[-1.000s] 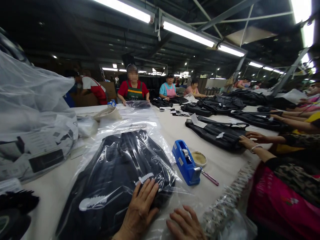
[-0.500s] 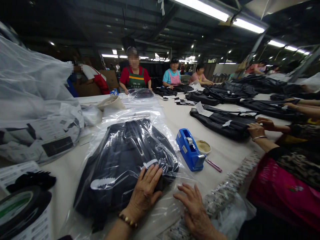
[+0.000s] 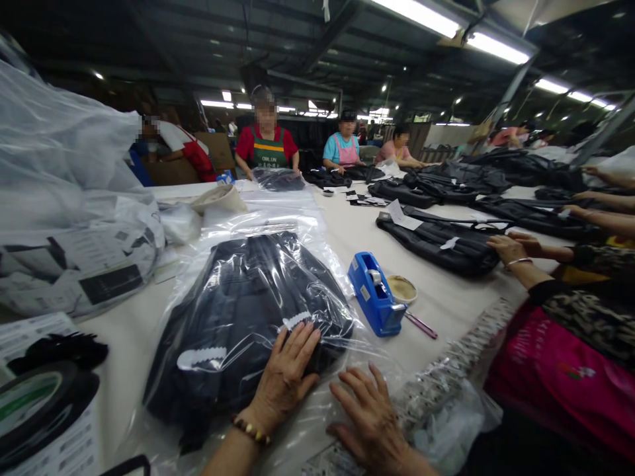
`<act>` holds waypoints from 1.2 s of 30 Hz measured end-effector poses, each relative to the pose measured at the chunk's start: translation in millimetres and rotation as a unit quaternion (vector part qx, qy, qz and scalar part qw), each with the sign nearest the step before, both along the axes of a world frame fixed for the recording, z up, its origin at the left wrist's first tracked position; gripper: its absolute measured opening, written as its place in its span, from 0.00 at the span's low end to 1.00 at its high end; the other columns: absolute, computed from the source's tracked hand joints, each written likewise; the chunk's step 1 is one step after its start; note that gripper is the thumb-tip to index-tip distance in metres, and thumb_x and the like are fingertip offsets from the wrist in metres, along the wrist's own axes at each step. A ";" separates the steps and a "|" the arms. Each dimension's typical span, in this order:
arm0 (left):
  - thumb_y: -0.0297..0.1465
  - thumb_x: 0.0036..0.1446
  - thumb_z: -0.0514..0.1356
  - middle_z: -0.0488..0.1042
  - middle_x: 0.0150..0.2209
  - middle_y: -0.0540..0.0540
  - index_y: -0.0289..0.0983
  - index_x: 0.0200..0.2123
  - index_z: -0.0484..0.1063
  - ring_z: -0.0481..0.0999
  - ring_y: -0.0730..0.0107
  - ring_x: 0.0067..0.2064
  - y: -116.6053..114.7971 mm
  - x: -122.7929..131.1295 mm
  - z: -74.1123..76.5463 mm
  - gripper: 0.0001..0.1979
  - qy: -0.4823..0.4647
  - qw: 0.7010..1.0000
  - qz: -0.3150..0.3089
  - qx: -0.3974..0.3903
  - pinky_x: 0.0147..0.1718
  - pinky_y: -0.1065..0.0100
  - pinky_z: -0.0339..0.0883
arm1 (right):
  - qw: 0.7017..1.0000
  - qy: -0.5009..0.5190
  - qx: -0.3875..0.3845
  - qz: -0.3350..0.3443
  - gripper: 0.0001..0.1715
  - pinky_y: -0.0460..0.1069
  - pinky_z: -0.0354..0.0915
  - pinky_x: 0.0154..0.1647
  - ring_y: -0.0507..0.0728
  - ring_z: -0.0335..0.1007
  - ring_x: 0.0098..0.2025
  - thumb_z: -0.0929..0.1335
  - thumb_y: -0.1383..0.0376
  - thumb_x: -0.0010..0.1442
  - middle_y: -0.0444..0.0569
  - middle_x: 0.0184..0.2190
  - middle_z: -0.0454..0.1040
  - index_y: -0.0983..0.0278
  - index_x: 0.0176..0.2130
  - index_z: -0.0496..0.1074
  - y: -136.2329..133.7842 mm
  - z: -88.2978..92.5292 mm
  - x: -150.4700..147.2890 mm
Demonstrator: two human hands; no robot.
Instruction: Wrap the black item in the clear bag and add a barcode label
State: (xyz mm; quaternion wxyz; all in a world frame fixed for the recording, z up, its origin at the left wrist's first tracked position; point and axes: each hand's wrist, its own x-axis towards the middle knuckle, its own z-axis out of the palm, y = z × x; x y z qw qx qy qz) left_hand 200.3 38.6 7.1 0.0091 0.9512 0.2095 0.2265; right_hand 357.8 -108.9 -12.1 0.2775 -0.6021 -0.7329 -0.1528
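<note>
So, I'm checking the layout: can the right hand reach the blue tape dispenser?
Probably yes: the blue tape dispenser stands just ahead of the right hand, with only clear plastic and tabletop between.

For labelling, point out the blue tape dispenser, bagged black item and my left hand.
Blue tape dispenser (image 3: 379,307): head view, its body.
Bagged black item (image 3: 253,304): head view, its middle, under clear plastic.
Left hand (image 3: 284,375): head view, back of hand.

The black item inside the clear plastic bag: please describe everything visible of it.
The black, fabric-like item, seemingly narrower at its far end, lies in a glossy, wrinkled clear plastic bag on the pale table. Two white, wavy-edged strips show on its near half. The person's left grip rests open on the bag.
</note>
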 end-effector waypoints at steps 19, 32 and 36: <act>0.26 0.51 0.59 0.54 0.63 0.38 0.38 0.63 0.45 0.51 0.56 0.64 6.2 -7.3 11.5 0.38 0.024 0.991 -0.025 -0.128 0.58 0.43 0.53 | 0.997 0.024 -0.062 -0.045 0.10 0.49 0.54 0.27 0.53 0.65 0.25 0.68 0.65 0.56 0.42 0.21 0.70 0.61 0.24 0.65 68.7 21.4 1.2; 0.15 0.50 0.44 0.57 0.61 0.39 0.39 0.63 0.44 0.55 0.61 0.62 12.3 -6.0 0.0 0.36 0.014 0.997 -0.026 -0.066 0.55 0.47 0.61 | 0.998 -0.033 -0.043 -0.009 0.14 0.49 0.51 0.30 0.53 0.63 0.26 0.60 0.66 0.65 0.44 0.22 0.69 0.63 0.28 0.67 60.9 43.0 46.5; 0.14 0.52 0.43 0.58 0.61 0.41 0.40 0.62 0.46 0.55 0.63 0.62 13.0 -5.3 0.8 0.35 0.018 0.997 -0.019 -0.070 0.55 0.49 0.62 | 0.999 -0.031 -0.012 -0.023 0.14 0.50 0.53 0.35 0.53 0.63 0.26 0.58 0.67 0.66 0.45 0.22 0.68 0.65 0.31 0.69 60.2 43.5 62.7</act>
